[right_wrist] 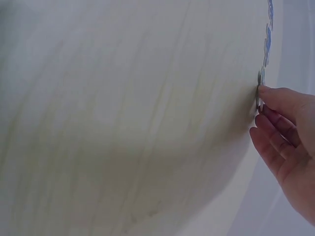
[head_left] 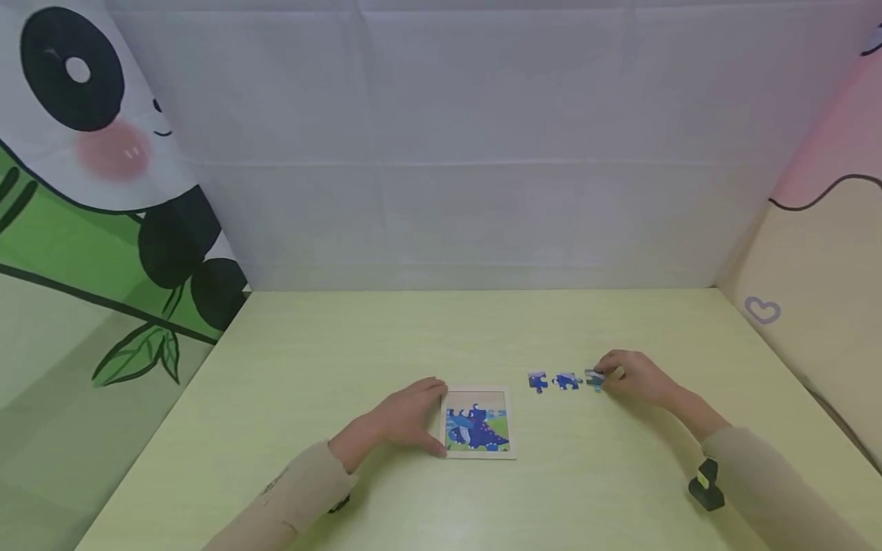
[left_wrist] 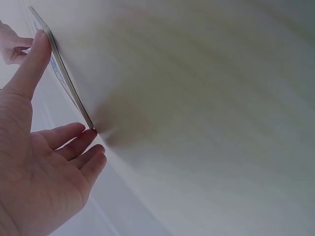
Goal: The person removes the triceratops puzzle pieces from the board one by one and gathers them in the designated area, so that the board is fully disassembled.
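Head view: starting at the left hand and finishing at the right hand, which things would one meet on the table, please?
Left hand, pale-framed jigsaw puzzle, first loose jigsaw piece, second loose jigsaw piece, third loose jigsaw piece, right hand.

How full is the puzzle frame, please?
The frame is partly full: joined pieces cover its lower part, its top is bare; loose pieces are outside.
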`<state>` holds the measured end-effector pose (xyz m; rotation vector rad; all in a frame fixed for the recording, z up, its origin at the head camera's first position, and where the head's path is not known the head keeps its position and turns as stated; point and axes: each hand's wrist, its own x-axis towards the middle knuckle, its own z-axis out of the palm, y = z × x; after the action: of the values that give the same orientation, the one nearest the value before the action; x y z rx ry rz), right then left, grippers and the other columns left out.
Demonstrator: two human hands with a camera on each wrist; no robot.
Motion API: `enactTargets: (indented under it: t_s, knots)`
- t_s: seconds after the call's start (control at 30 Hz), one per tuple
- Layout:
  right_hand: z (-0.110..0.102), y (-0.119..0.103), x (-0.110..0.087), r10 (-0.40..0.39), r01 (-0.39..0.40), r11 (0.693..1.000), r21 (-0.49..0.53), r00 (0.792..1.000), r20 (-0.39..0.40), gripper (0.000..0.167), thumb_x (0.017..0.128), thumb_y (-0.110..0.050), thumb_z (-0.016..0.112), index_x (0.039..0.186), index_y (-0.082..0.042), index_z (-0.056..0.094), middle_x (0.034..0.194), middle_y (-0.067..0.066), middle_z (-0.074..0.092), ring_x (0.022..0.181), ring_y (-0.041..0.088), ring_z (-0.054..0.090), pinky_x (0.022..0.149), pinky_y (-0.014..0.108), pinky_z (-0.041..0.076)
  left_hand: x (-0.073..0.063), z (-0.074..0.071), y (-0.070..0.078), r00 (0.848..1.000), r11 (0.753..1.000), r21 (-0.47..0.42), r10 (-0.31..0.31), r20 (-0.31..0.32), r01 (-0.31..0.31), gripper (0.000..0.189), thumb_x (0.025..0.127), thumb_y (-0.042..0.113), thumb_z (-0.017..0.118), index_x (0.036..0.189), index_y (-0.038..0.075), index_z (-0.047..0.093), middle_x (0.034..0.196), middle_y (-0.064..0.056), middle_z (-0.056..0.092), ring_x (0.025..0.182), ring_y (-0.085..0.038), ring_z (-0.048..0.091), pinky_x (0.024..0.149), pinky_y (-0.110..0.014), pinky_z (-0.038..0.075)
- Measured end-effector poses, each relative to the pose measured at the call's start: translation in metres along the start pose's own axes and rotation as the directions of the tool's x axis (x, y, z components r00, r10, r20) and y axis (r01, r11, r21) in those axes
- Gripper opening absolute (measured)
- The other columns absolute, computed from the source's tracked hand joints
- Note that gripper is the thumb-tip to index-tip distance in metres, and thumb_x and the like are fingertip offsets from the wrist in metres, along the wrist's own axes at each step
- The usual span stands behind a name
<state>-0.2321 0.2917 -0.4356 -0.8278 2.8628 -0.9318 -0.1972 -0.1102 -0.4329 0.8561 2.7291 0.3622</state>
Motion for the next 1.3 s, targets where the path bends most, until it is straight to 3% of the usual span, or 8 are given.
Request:
enactTargets:
  t_s: [0.8, 1.13, 1.3]
  knots:
    - [0.0031, 0.0018, 0.0041, 0.000, 0.001, 0.999, -0.035, 1.000, 0.008, 0.021, 0.071, 0.011, 0.065, 0.091, 0.008, 0.067, 0.093, 0.018, 0.062, 0.084, 0.032, 0.059, 0.061, 0.024, 0.053, -0.0016, -0.0020, 0.0052, 1.000, 1.000, -0.013, -0.018, -0.007, 0.018, 0.098, 0.061, 0.052, 0.077, 0.135, 0.001, 0.039, 0.140, -0.010, 0.036, 0.129, -0.025, 0.033, 0.106, -0.036, 0.031]
    - [0.0005, -0.0018, 0.0021, 0.028, -0.028, 1.000, 0.003, 0.999, 0.040, 0.024, 0.071, 0.009, 0.066, 0.096, 0.010, 0.065, 0.097, 0.021, 0.061, 0.088, 0.036, 0.058, 0.063, 0.029, 0.055, -0.0016, -0.0026, 0.0046, 1.000, 1.000, -0.003, -0.016, -0.005, 0.016, 0.098, 0.061, 0.052, 0.077, 0.136, 0.001, 0.038, 0.139, -0.010, 0.036, 0.128, -0.025, 0.034, 0.105, -0.036, 0.032]
    - [-0.0014, -0.0071, 0.0068, 0.047, -0.046, 0.998, -0.033, 0.998, 0.032, 0.025, 0.075, 0.006, 0.064, 0.099, 0.010, 0.064, 0.099, 0.021, 0.061, 0.090, 0.036, 0.058, 0.064, 0.031, 0.055, -0.0013, -0.0040, 0.0043, 1.000, 1.000, -0.001, -0.012, -0.002, 0.012, 0.098, 0.061, 0.052, 0.077, 0.136, 0.001, 0.039, 0.139, -0.010, 0.036, 0.129, -0.025, 0.033, 0.106, -0.036, 0.031]
